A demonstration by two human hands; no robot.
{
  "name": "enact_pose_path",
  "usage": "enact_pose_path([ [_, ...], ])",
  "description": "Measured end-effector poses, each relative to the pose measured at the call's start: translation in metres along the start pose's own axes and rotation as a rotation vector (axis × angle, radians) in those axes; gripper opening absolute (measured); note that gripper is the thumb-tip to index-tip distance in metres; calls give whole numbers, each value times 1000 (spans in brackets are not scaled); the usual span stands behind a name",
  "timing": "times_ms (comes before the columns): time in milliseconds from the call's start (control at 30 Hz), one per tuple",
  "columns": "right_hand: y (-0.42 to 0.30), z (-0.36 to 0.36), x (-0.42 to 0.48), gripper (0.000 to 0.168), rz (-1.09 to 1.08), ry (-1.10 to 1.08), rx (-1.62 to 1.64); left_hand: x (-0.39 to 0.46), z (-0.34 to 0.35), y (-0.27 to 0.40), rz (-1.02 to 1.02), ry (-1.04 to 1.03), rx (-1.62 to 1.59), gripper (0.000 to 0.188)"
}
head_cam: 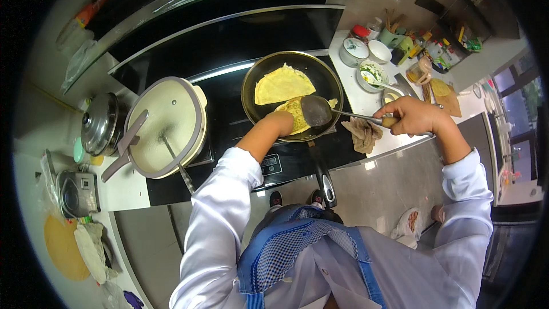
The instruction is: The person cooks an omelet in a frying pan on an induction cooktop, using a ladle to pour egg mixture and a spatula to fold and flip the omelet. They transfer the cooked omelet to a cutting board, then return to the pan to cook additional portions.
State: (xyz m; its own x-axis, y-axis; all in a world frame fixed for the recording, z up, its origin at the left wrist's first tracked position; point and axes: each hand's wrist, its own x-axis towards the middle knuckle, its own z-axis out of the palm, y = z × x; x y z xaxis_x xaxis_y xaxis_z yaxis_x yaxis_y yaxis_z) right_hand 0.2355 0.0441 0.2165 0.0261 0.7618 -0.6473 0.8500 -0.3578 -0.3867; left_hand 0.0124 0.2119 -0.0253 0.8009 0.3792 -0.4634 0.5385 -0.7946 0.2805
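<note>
A dark frying pan (302,61) on the cooktop holds two yellow folded pancakes. The far pancake (283,86) is a half-round with a smooth pale face. A second pancake (297,109), browner and flecked, lies nearer to me. My left hand (281,122) reaches over the pan's near rim onto this one; its fingertips are hidden, so whether they pinch it I cannot tell. My right hand (407,116) grips the handle of a metal spatula (316,110), whose dark blade rests against the nearer pancake's right part.
Left of the pan stands a pale wok (201,107) with a glass lid (167,133). A crumpled brown cloth (362,134) lies by the cooktop's right edge. Beyond it are a bowl of chopped greens (372,75), a lidded pot (354,51) and several bottles. The pan handle (324,176) points toward me.
</note>
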Motion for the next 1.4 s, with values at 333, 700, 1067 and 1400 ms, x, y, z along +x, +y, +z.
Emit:
enact_pose_path([
  [333, -18, -1, -8, 46, 125, 134, 422, -19, -15, 2, -148, 273, -346, 33],
  [700, -118, -28, 33, 37, 269, 78, -186, -158, 58, 76, 275, 584, -1366, 26],
  [1067, -126, -41, 80, 43, 311, -60, -351, -187, 150, 56, -39, 526, -1521, 28],
  [1400, -53, -67, 73, 57, 435, -386, 343, -192, 157, 52, -62, 445, -1555, 26],
])
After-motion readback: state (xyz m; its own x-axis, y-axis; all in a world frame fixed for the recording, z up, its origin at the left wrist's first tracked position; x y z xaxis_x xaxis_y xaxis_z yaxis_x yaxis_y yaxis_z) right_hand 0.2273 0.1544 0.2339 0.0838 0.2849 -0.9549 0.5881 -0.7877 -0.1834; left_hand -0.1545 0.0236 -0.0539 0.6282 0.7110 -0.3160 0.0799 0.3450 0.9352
